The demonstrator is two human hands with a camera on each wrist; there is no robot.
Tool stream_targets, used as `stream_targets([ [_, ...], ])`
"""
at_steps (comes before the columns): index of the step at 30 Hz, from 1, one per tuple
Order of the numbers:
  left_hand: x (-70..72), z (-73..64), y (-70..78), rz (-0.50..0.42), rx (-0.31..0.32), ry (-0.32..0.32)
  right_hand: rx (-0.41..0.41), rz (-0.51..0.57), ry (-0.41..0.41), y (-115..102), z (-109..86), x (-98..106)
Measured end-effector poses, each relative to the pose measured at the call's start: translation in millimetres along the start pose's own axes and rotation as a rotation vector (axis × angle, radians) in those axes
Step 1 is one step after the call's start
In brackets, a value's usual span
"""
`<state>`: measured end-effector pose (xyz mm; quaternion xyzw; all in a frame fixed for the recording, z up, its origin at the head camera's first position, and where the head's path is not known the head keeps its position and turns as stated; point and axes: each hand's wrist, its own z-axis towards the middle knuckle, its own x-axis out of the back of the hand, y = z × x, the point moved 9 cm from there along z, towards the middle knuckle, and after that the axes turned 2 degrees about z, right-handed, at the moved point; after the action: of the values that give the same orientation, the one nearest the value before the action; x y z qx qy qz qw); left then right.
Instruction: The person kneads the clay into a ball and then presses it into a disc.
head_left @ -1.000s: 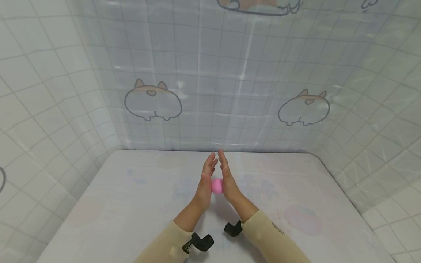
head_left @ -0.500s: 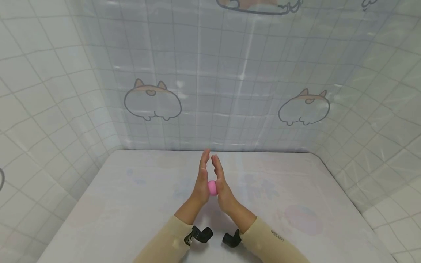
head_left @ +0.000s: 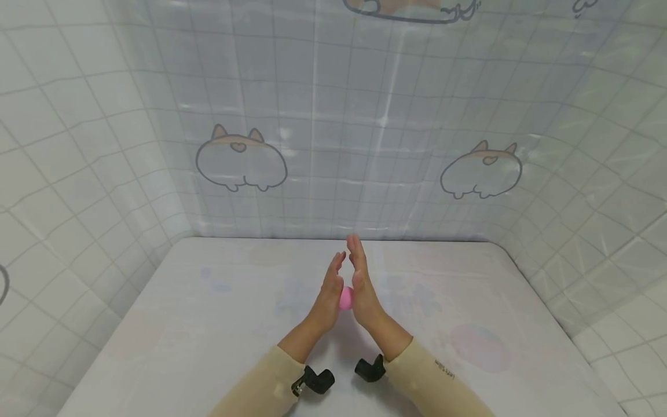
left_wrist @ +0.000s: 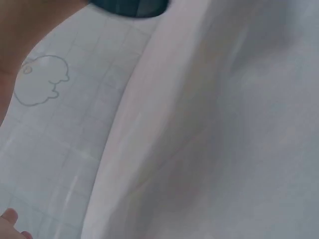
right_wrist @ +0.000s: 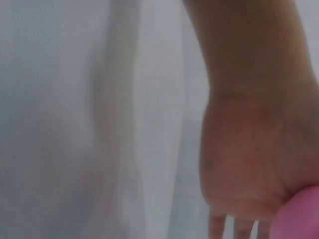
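Observation:
In the head view a small pink ball of modelling clay (head_left: 346, 298) sits pressed between two facing palms, over the near middle of the table. My left hand (head_left: 328, 298) stands on its left side with fingers straight and pointing away from me. The right hand (head_left: 366, 295) touches it from the other side, its straight fingertips reaching farther forward than the left ones. Both palms cover part of the clay. The right wrist view has a palm (right_wrist: 244, 159) close up, with the pink clay at the lower right edge. Only a bit of fingertips (left_wrist: 9, 217) shows in the left wrist view.
A pale patterned cloth covers the table (head_left: 219, 313). Behind it hangs a gridded curtain (head_left: 339, 174) with cartoon animal prints, and similar sheets close in both sides. Black wrist cameras (head_left: 319, 379) jut inward from the beige sleeves (head_left: 271, 379).
The hands slide against each other: half a second ago the left led, now the right is farther forward and the left is back. The clay has shifted right again after going left.

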<state>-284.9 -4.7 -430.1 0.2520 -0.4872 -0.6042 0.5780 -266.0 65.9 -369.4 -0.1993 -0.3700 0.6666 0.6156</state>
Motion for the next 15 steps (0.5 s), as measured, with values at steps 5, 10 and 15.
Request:
stream_targets([
  [5, -6.2, -5.3, 4.4, -0.013, -0.020, -0.036, -0.033, 0.007, 0.002, 7, 5.5, 4],
  [10, -5.4, -6.2, 16.6, -0.088, -0.105, -0.030, -0.067, 0.055, -0.018, 14, 10.1, 3],
  [15, 2.9, -5.3, 30.7, -0.112, -0.229, 0.046, -0.155, 0.161, -0.062, 24, 8.5, -6],
])
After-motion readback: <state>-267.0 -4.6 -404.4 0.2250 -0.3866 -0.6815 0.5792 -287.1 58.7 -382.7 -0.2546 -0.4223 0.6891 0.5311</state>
